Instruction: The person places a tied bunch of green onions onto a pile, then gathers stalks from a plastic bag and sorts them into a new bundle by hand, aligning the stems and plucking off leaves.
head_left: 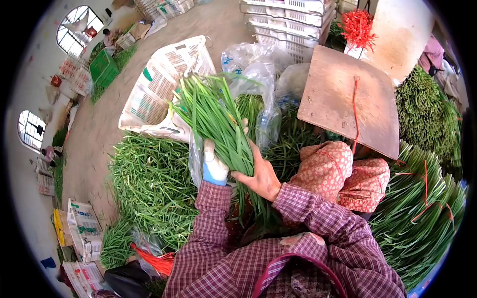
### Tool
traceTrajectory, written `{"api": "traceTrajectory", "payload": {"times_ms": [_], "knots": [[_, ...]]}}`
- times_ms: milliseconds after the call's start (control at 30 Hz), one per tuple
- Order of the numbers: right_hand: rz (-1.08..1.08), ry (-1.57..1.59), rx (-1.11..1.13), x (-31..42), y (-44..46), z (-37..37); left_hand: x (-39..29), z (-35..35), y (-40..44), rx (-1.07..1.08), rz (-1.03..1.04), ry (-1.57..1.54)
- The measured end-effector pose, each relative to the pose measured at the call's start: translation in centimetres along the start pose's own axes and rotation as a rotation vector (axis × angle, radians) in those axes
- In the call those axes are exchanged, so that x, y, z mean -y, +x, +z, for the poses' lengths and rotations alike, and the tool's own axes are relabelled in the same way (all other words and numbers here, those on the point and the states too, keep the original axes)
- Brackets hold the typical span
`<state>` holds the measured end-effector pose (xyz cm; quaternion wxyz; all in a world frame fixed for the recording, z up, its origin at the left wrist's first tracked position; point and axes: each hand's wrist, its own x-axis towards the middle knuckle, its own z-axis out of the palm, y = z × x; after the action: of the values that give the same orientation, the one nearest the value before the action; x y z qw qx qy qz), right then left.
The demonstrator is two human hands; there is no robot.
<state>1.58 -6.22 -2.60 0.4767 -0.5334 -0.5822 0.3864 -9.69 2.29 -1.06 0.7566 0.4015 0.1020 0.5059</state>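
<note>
A thick bunch of garlic chives (pixel 214 115) is held between both hands above my lap, its pale ends pointing up and away. My left hand (pixel 214 166), in a white and blue glove, is closed around its left side. My bare right hand (pixel 261 174) wraps the right side, with the thumb across the front of the leaves. The leafy ends hang down between my forearms. Left of the hands is a big loose heap of chives (pixel 154 184). Behind the bunch, more chives (pixel 250 111) lie by a clear plastic bag (pixel 266 74).
A white plastic crate (pixel 149 94) lies tilted beyond the hands. Right of it are stacked crates (pixel 285 20), a brown board (pixel 350 94) with a red tie on it, and a bundle of red ties (pixel 357 29). Tied chives (pixel 417 208) pile up at right. Orange ties (pixel 155 259) lie lower left.
</note>
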Motion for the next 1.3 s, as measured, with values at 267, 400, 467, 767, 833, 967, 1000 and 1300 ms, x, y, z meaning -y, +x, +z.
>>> {"api": "traceTrajectory", "payload": {"times_ms": [267,400,467,767,833,967,1000,1300], "knots": [[-0.074,-0.399,-0.086,2.0,-0.5,0.0,-0.8,4.1,-2.5,-0.063,-0.076,0.342],[-0.273,-0.354,-0.089,2.8,-1.7,-0.5,-2.3,4.7,-2.9,-0.191,-0.157,0.321],[-0.276,-0.424,0.013,4.1,-2.5,-2.5,-3.4,3.2,-3.2,-0.173,-0.181,0.334],[-0.306,-0.167,-0.317,11.3,-0.9,-15.0,-6.0,0.4,-6.0,-0.051,-0.272,0.462],[-0.286,-0.138,-0.333,12.1,0.2,-15.1,-6.0,0.5,-6.2,-0.076,-0.282,0.546],[-0.299,-0.471,-0.272,11.9,3.3,-14.3,-6.3,1.3,-6.5,-0.067,-0.338,0.662],[-0.276,-0.378,-0.232,11.8,3.8,-14.0,-6.2,1.4,-6.5,-0.064,-0.312,0.728],[-0.356,-0.731,-0.555,7.0,6.2,-17.5,-7.3,-1.4,-6.5,-0.059,-0.503,0.740]]}}
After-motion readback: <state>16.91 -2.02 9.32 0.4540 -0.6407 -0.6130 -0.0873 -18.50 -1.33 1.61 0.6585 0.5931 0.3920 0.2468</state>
